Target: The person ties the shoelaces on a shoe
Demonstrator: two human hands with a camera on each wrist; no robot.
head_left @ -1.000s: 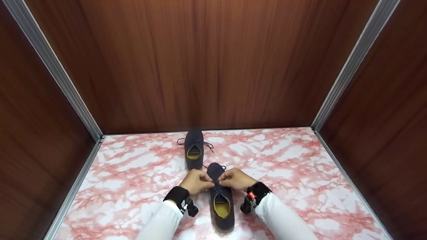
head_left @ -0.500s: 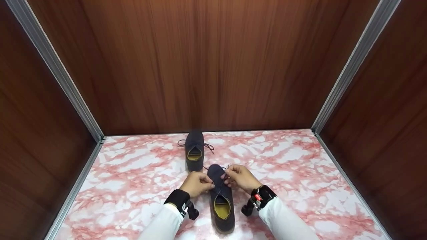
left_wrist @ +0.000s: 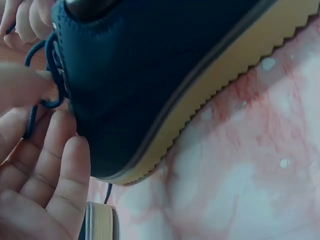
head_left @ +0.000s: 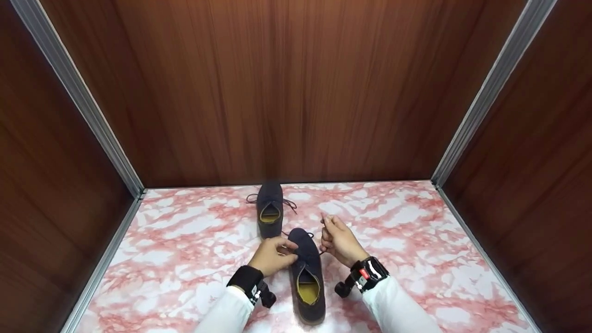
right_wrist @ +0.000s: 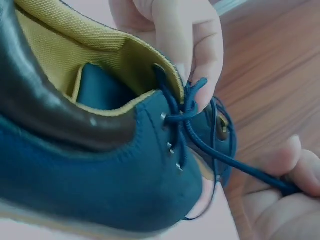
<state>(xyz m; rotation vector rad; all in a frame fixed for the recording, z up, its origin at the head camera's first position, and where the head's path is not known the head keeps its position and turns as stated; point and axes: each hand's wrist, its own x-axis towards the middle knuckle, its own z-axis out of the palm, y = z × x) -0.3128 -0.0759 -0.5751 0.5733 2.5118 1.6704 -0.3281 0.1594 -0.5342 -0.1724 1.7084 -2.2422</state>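
A navy lace-up shoe (head_left: 313, 273) with a yellow lining stands on the floor, toe away from me. My left hand (head_left: 270, 256) is at its lacing, thumb and index finger pinching the shoelace (right_wrist: 188, 117) beside the knot. To the right of the shoe, my right hand (head_left: 340, 240) grips one lace end, curled fingers (right_wrist: 300, 172) around it. That lace runs taut from the knot in the right wrist view. A lace loop (left_wrist: 50, 55) hangs by the left fingers in the left wrist view.
The other navy shoe (head_left: 269, 194) stands farther back by the wall, its laces spread to both sides. Brown wood-look panels (head_left: 277, 92) enclose the back and sides, with grey metal strips (head_left: 490, 92) at the corners. The floor (head_left: 393, 259) is red and white marbled.
My right hand has moved from the lacing up and to the right, drawing a lace end out with it. The left hand has stayed at the lacing.
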